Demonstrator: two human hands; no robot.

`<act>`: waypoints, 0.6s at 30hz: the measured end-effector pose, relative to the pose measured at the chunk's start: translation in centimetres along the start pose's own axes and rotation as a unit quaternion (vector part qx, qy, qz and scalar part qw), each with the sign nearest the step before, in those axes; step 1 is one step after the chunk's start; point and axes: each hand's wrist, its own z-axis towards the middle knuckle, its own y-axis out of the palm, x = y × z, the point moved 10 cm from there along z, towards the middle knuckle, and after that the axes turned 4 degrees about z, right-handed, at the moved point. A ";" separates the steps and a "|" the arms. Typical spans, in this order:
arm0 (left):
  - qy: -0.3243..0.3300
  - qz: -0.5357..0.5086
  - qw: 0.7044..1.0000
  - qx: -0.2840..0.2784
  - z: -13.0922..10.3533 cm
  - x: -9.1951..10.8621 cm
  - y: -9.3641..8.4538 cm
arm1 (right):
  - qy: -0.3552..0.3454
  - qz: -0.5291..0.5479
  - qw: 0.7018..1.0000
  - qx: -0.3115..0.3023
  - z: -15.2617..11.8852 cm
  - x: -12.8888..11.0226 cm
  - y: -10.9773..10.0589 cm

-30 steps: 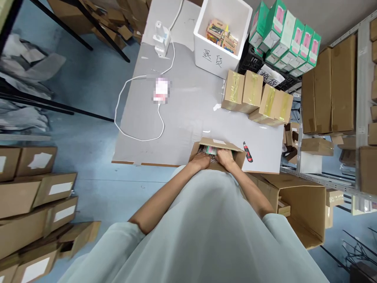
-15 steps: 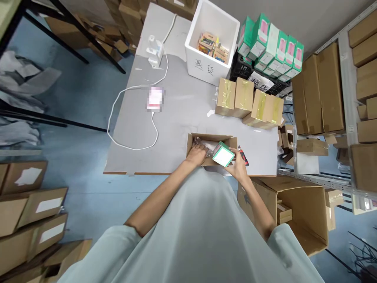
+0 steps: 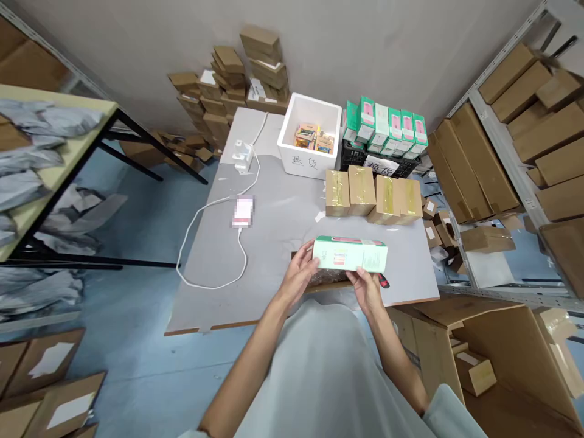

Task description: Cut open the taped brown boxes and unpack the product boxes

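A green and white product box (image 3: 350, 254) is held lengthwise above the table, its printed side facing me. My left hand (image 3: 298, 271) grips its left end, thumb on the front. At the lower edge, right of the middle, my right hand (image 3: 366, 288) pinches it from below. Beneath it stands an open cardboard carton (image 3: 332, 286) with clear plastic wrap (image 3: 325, 277) inside, partly hidden by the box and my hands. A red and black cutter-like tool (image 3: 384, 280) lies right of my right hand, mostly covered.
Taped brown cartons (image 3: 362, 191) stand on the grey table (image 3: 274, 243). Behind them are a white foam bin (image 3: 308, 159) and a black crate (image 3: 360, 157) with green boxes (image 3: 395, 131). A white cable (image 3: 214, 286) runs left. A large open carton (image 3: 511, 365) stands right.
The green box has been lifted out of the carton and turned side-on. My left hand has left the plastic wrap and now holds the box too. The view has tilted up.
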 end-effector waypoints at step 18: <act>0.220 0.183 0.948 0.143 2.6 18.1 -2.2 | -0.137 -0.123 0.979 -0.092 -1.6 -1.3 7.0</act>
